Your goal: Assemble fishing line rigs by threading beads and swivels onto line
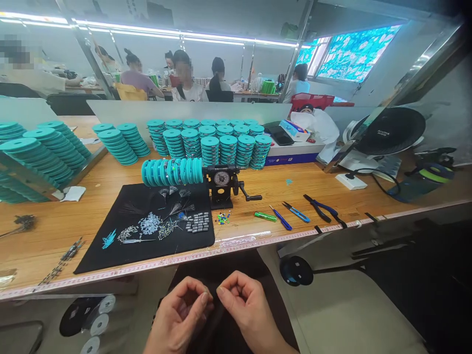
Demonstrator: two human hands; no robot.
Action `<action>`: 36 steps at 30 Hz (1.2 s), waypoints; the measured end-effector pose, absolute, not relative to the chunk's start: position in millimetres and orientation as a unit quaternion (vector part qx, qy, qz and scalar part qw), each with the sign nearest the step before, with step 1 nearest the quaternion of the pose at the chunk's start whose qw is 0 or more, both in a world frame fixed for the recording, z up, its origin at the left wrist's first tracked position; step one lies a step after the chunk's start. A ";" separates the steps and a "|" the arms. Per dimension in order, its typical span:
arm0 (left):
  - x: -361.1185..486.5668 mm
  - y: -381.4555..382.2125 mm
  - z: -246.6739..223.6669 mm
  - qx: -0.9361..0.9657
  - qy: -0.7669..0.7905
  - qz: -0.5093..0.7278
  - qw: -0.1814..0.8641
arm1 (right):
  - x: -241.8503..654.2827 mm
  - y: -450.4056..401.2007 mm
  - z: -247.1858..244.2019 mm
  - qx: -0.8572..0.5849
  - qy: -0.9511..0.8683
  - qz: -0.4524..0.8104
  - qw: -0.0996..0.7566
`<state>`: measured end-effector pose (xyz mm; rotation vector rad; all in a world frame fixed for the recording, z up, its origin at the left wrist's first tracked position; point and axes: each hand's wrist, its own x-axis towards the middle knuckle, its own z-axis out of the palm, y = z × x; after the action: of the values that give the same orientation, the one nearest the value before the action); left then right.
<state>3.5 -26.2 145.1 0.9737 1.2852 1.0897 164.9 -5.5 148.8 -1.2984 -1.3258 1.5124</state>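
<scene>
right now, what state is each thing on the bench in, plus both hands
Bare left hand: curled, thumb and forefinger pinched; any thread held is too fine to tell
Bare right hand: pinched likewise
Black metal hand-cranked winder: upright, loaded with round teal spools
Other teal spools: stacked in piles
Translucent green lighter: lying flat
Blue-and-black pliers: lying, handles apart
Black rectangular mat: flat, small parts on it

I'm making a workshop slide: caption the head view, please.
Left hand and right hand, both curled, close together in front of a workbench with black mat, hand-cranked device and stacked turquoise spools.
</scene>
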 end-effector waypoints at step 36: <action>16.5 -31.6 123.7 0.090 0.468 0.538 0.695 | 161.8 -19.5 138.9 -0.530 -0.728 0.278 0.334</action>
<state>16.5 -31.6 123.7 0.2017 1.0439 1.2008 161.8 -19.5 138.9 -1.3823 -1.9012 0.7265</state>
